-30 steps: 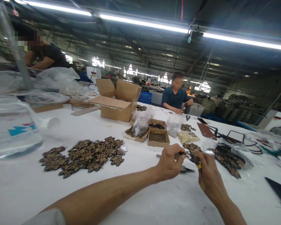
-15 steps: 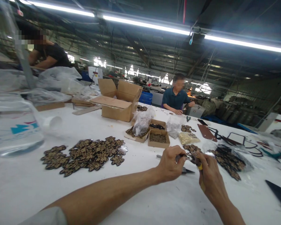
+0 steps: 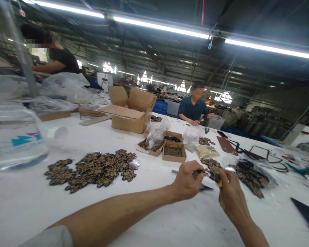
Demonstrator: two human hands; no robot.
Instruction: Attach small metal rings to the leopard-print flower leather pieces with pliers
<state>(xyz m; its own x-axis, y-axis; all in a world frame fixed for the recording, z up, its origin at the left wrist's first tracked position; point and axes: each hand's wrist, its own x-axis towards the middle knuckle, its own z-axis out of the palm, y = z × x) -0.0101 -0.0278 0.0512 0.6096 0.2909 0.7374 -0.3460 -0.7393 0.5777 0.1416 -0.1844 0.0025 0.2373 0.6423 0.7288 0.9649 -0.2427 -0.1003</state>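
Note:
My left hand (image 3: 186, 181) pinches a small leopard-print flower patch (image 3: 201, 173) above the white table (image 3: 154, 219). My right hand (image 3: 231, 197) meets it from the right, gripping a yellow-handled tool (image 3: 218, 182) whose tip touches the patch. A dark pointed tool (image 3: 204, 187) lies on the table just under my hands. A spread of several finished leopard-print patches (image 3: 92, 169) lies to the left.
Small cardboard trays of beads (image 3: 173, 151) and plastic bags (image 3: 156, 133) stand behind my hands, with a larger open carton (image 3: 130, 109) further back. More patches in plastic (image 3: 249, 175) lie at right. A clear bottle (image 3: 14, 133) stands at left. Two co-workers sit at the table's far side.
My hands have held almost the same place, shifting slightly while working the tool against the patch. The view has drifted a little.

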